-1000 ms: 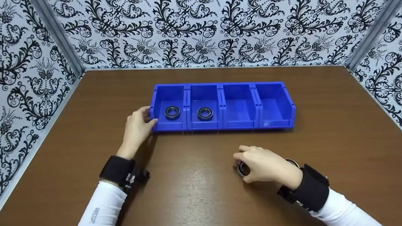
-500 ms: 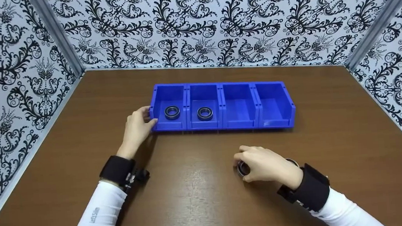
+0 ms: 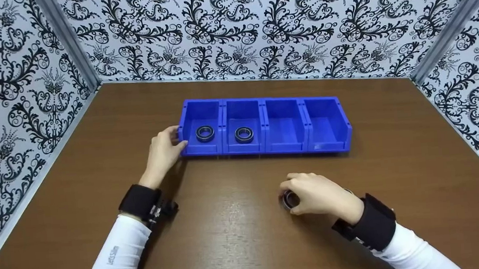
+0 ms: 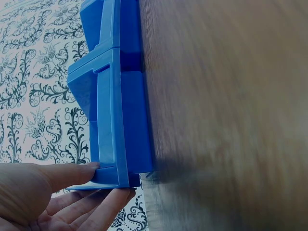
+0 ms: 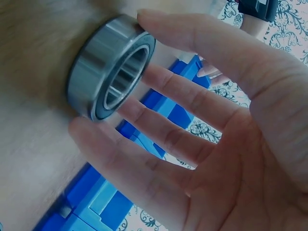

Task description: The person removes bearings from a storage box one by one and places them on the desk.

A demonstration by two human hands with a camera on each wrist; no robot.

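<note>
On the counter (image 3: 232,248), four joined blue bins (image 3: 286,148), pinched at one end by the left hand (image 3: 163,154). Gripped in the right hand (image 3: 316,193) before the bins, maybe touching the counter: a metal ring (image 5: 107,61), probably heavyish, rigid, slick, hard to break; best taken across the outer rim. In the two leftmost bins, one dark ring (image 3: 205,140) each.

Silver bearing (image 5: 100,65), apart from upright blue four-compartment bin (image 3: 266,128).
</note>
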